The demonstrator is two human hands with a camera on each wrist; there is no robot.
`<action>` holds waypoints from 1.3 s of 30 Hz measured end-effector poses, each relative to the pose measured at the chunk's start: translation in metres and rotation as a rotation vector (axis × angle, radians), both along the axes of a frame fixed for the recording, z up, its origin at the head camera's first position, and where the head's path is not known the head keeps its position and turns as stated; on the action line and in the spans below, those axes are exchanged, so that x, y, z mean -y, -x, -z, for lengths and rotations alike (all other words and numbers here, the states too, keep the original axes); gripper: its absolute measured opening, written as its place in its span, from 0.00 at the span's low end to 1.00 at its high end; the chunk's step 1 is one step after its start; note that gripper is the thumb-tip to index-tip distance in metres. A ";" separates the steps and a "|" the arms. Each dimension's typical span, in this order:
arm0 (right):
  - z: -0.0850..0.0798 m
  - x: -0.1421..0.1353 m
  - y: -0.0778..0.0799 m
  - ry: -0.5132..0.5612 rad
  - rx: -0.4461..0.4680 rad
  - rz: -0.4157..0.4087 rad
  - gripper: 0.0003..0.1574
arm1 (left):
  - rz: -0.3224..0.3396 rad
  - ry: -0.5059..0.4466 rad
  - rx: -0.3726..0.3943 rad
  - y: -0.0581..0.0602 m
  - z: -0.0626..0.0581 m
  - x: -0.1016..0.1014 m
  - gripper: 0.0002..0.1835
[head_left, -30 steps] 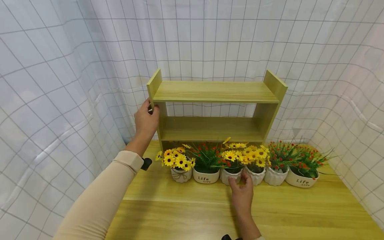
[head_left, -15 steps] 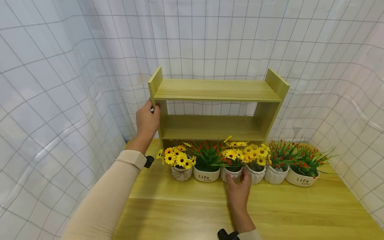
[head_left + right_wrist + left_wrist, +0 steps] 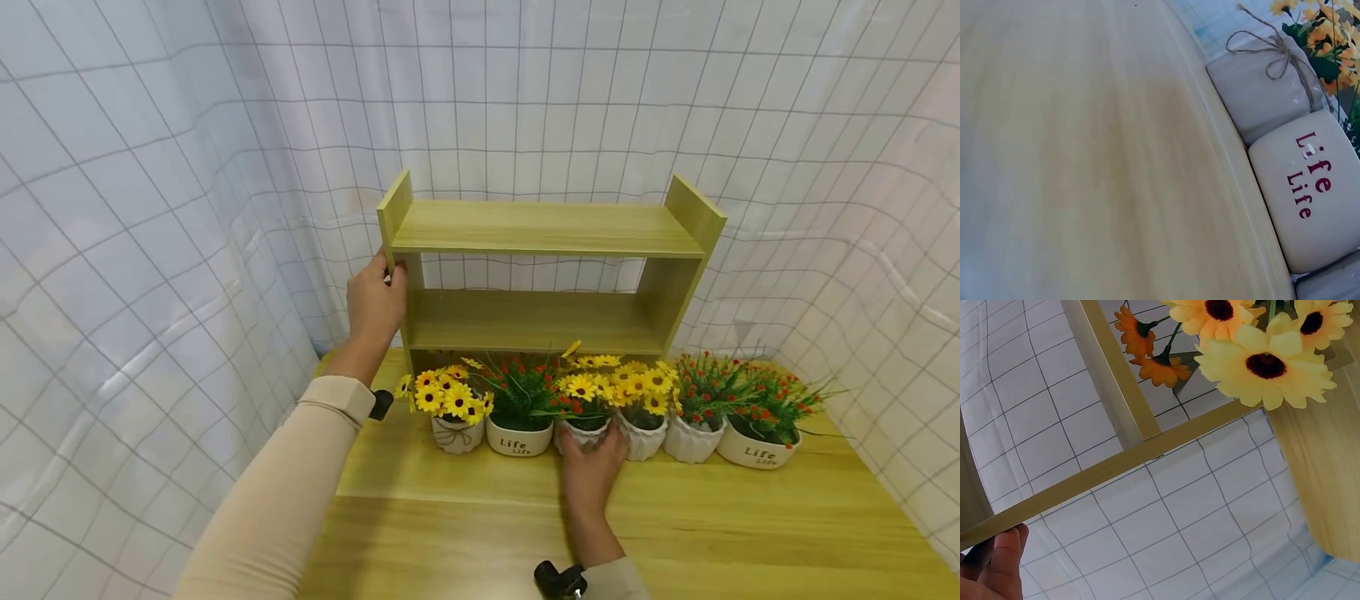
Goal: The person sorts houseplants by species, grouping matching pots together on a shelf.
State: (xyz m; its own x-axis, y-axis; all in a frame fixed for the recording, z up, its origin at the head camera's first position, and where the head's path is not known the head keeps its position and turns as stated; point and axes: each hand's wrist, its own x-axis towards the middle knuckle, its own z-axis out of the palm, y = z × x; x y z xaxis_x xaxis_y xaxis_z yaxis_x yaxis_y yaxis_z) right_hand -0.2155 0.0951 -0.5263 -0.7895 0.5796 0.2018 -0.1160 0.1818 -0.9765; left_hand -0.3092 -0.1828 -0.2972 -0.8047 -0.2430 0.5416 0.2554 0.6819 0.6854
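My left hand grips the upright left side panel of a wooden two-tier shelf; its fingertips show at the panel's edge in the left wrist view. With my right hand I hold a white fluted flowerpot, thumb on its left side and fingers on its right, in the gap beside the neighbouring white pot. Yellow daisies rise above the held pot. The right wrist view leaves out the right hand.
A row of potted artificial flowers stands before the shelf: a twine-tied pot and an oval "Life" pot to the left, a fluted pot and another "Life" pot to the right. Grid-patterned curtain surrounds the wooden table.
My right thumb has slid left from the pot's front to its left side, and the right wrist has shifted left. The left hand keeps its grip on the shelf.
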 end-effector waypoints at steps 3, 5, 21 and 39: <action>0.000 0.003 0.003 -0.001 -0.010 0.028 0.55 | 0.011 -0.002 0.000 0.000 0.001 0.000 0.18; 0.002 0.004 0.005 -0.007 -0.016 0.044 0.55 | 0.013 0.001 -0.007 0.000 0.001 0.001 0.18; 0.004 0.007 0.010 0.096 -0.029 0.005 0.53 | 0.008 -0.002 0.007 -0.001 0.000 -0.001 0.19; 0.007 0.002 0.006 0.062 0.009 0.001 0.57 | -0.022 0.003 -0.019 0.000 0.002 -0.002 0.17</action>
State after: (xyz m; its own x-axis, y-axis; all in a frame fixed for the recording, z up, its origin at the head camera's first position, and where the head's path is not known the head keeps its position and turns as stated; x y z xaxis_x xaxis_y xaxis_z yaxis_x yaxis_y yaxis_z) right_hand -0.2213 0.0929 -0.5332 -0.7908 0.5911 0.1585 -0.1070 0.1215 -0.9868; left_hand -0.3095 -0.1811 -0.2991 -0.7886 -0.2586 0.5578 0.2538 0.6894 0.6785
